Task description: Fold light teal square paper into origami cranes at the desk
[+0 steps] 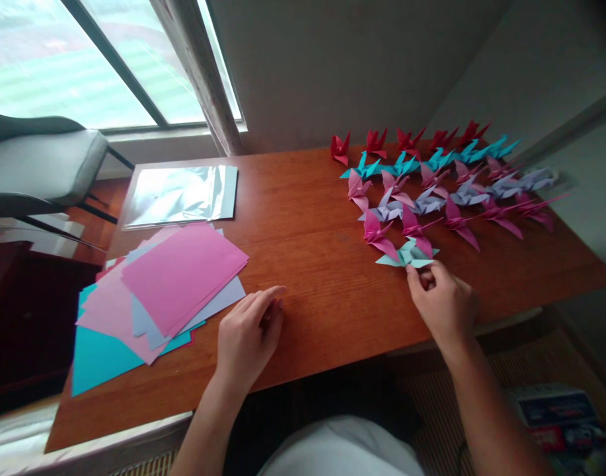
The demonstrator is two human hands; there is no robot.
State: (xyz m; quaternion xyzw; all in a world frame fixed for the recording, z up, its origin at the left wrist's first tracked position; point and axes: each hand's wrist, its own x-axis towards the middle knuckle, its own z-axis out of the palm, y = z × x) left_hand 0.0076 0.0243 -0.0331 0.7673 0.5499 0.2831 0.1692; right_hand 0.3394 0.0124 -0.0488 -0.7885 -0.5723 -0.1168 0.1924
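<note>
My right hand (444,301) pinches the near edge of a pale mint-green paper crane (408,254) between thumb and fingers. The crane sits on the wooden table just in front of a row of magenta cranes (458,223). My left hand (252,330) rests on the table near its front edge with nothing in it; the index finger is stretched out and the other fingers are loosely curled. To its left lies a fanned pile of coloured paper sheets (186,277), magenta on top, with pink, lavender, turquoise and a little red showing beneath.
Behind stand rows of lavender (426,201), pink (358,190), turquoise (400,164) and red cranes (340,149). A clear plastic packet (184,193) lies at the table's back left. A grey chair (45,162) stands by the window, left of the table (293,231).
</note>
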